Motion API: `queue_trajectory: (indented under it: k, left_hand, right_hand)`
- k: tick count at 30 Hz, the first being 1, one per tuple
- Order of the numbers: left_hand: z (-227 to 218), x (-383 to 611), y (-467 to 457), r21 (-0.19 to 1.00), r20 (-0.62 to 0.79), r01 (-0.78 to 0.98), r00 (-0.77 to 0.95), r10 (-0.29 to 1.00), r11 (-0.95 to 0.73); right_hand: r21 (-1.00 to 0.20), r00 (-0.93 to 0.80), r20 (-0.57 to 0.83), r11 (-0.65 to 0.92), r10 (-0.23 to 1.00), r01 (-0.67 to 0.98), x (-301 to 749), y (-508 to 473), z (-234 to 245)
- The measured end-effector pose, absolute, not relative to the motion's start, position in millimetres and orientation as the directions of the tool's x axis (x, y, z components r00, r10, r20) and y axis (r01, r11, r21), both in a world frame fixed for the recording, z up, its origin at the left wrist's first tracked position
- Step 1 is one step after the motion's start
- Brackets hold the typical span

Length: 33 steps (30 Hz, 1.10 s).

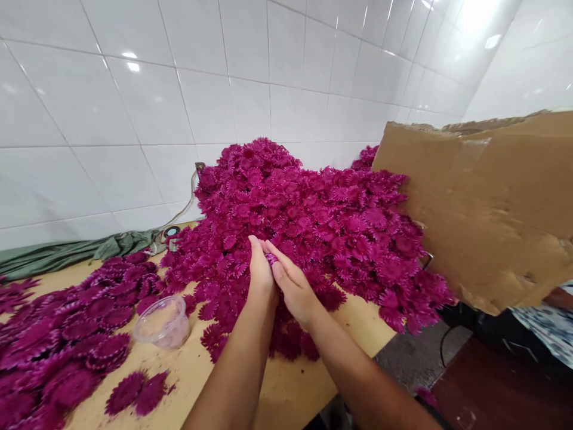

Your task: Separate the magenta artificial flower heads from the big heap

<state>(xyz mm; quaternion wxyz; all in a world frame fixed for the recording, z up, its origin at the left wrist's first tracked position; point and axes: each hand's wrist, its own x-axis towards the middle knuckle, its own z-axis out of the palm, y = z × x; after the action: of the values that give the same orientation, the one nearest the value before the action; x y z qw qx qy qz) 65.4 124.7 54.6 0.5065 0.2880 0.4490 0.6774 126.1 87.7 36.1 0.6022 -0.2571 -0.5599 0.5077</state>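
Observation:
My left hand (261, 266) and my right hand (294, 288) are pressed together at the front of a large heap of magenta flower heads (286, 209). Between the palms a purple flower head (271, 258) is squeezed, with only a small part of its petals showing. Both hands are closed around it, fingers pointing away from me. Loose flower heads lie on the tabletop just beneath my wrists. To the left of my left forearm stands a clear plastic tub (163, 322) with some pale pinkish stuff inside.
Flattened, layered flower heads (80, 334) spread over the left of the yellowish table (358, 322). A green cloth (89, 248) lies along the tiled wall (188, 107), near a cable (183, 209). A cardboard sheet (483, 209) leans at right; part of another person's patterned clothing (546, 328) shows below it.

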Motion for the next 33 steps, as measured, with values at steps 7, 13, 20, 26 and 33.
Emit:
queue_trajectory:
  k: [7,13,20,26,33]
  left_hand:
    - [59,82,108,0.812,-0.223,-0.578,-0.184,0.957,0.078]
    - [47,75,108,0.897,-0.116,-0.443,-0.223,0.968,0.005]
    - [49,57,90,0.975,0.129,-0.179,-0.021,0.991,-0.131]
    - [43,52,91,0.979,0.191,-0.048,-0.111,0.975,-0.197]
    - [33,29,98,0.978,0.190,-0.032,-0.263,0.946,-0.205]
  right_hand:
    - [-0.894,0.174,0.384,0.412,0.907,-0.176,128,102,39]
    - [-0.913,0.108,0.396,0.404,0.912,-0.059,134,104,29]
    - [-0.942,0.129,0.327,0.334,0.936,-0.036,152,121,24]
    - [-0.943,0.126,0.332,0.334,0.935,0.002,145,121,23]
    - [-0.935,0.066,0.342,0.346,0.937,-0.079,144,114,29]
